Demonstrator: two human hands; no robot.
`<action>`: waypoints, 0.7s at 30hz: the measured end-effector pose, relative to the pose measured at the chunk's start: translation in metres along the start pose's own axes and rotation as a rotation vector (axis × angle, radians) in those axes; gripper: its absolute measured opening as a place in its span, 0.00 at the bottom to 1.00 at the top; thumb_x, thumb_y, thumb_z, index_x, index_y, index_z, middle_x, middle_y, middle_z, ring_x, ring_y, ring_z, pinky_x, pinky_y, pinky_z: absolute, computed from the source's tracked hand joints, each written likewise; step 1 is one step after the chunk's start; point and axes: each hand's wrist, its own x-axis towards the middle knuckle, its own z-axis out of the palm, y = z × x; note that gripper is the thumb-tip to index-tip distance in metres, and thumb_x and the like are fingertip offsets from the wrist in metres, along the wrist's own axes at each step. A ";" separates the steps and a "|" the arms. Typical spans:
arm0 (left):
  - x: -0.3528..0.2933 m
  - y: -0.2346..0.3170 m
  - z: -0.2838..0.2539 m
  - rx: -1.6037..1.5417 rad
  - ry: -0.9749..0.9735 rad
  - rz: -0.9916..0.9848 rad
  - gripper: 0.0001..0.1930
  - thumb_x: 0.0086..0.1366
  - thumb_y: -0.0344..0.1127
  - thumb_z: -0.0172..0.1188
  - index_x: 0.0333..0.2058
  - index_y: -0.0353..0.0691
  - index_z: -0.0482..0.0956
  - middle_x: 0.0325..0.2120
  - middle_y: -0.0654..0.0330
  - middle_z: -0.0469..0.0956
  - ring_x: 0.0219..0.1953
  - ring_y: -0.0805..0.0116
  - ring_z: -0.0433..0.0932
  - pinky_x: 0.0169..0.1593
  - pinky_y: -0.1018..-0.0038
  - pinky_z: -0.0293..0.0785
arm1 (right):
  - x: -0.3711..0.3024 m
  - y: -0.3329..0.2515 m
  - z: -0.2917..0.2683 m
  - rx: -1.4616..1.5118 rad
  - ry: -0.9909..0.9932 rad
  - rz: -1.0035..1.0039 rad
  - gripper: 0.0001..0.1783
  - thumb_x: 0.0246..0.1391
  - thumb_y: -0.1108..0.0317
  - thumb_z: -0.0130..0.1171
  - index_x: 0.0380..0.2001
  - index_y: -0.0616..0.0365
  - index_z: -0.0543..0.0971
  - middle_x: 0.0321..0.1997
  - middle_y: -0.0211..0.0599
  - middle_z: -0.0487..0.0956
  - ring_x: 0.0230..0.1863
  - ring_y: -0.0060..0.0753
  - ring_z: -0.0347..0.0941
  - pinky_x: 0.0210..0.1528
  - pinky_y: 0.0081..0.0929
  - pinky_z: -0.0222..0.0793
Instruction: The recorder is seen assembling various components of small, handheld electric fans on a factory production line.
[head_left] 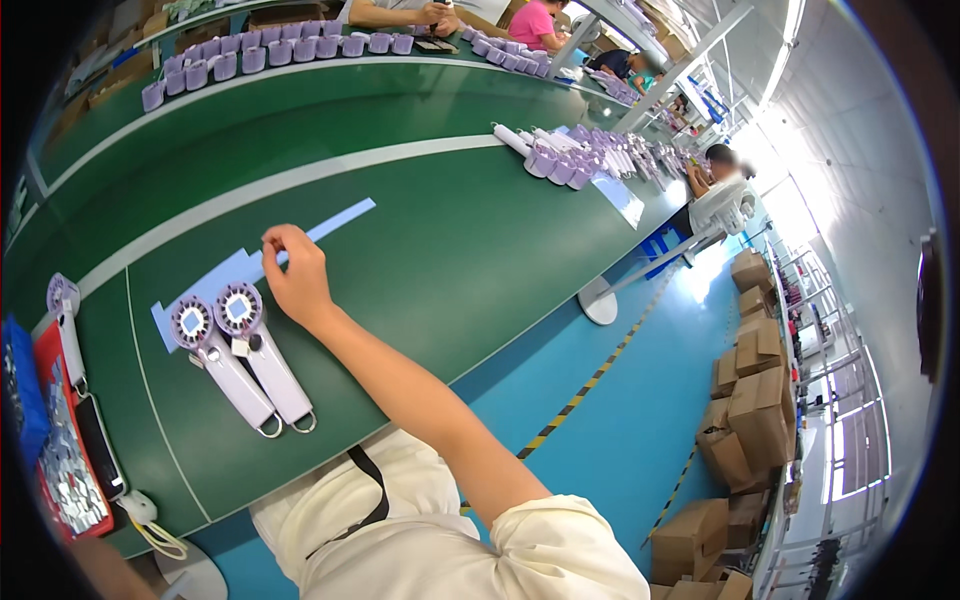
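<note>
Right hand (295, 278): over light-blue sheet (235, 270) on green worktable (440, 270), fingers curled in, thumb near index; can't tell whether it pinches the sheet's edge. Left hand: state can't be told, just a blurred skin-toned patch at the dark lower-left rim.

Just left of the right hand, two purple-and-white handheld fans lie side by side, heads on or at the sheet's near edge, handles toward the person. Left handheld fan (236, 385), right handheld fan (275, 375): each has a light-blue square in the middle of its round head and a loop at the handle end. Sheet runs on past the hand as a narrow strip.

Far left: third handheld fan (70, 345), beside red tray (48, 350) with silvery small parts (75, 480); blue bin (25, 385) next to it. Black phone-like device (100, 445) along the tray, white corded piece (140, 507) below.

Far end of table: cluster of purple and white fan parts (565, 160). Back bench: rows of purple cup-shaped parts (270, 50), co-workers behind. Right: cardboard boxes (760, 415) on blue floor (600, 450), striped tape (560, 412).
</note>
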 end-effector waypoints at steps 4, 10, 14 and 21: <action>-0.011 -0.001 0.017 -0.014 0.099 0.059 0.13 0.66 0.39 0.60 0.47 0.43 0.83 0.43 0.57 0.82 0.41 0.69 0.80 0.42 0.72 0.71 | 0.006 -0.011 0.005 -0.004 0.008 -0.084 0.06 0.54 0.80 0.58 0.36 0.64 0.76 0.33 0.45 0.78 0.33 0.42 0.78 0.38 0.33 0.74; 0.001 -0.042 0.004 0.067 0.248 0.310 0.14 0.66 0.40 0.60 0.48 0.43 0.82 0.45 0.56 0.81 0.43 0.68 0.79 0.45 0.71 0.69 | -0.005 -0.001 0.000 -0.043 -0.024 -0.061 0.07 0.53 0.81 0.59 0.37 0.64 0.77 0.36 0.46 0.78 0.35 0.45 0.78 0.39 0.36 0.74; 0.008 -0.048 0.010 0.063 0.339 0.410 0.15 0.67 0.40 0.60 0.49 0.44 0.81 0.46 0.56 0.80 0.45 0.68 0.78 0.47 0.71 0.68 | -0.002 -0.010 -0.002 -0.021 -0.021 -0.067 0.08 0.52 0.81 0.59 0.37 0.65 0.77 0.35 0.46 0.78 0.34 0.46 0.77 0.38 0.36 0.74; 0.020 -0.067 -0.029 0.125 0.426 0.609 0.16 0.67 0.40 0.60 0.51 0.44 0.79 0.48 0.55 0.79 0.47 0.68 0.77 0.51 0.70 0.66 | 0.003 -0.010 -0.012 -0.140 0.029 -0.114 0.06 0.52 0.81 0.61 0.34 0.62 0.78 0.33 0.42 0.80 0.33 0.39 0.79 0.39 0.30 0.74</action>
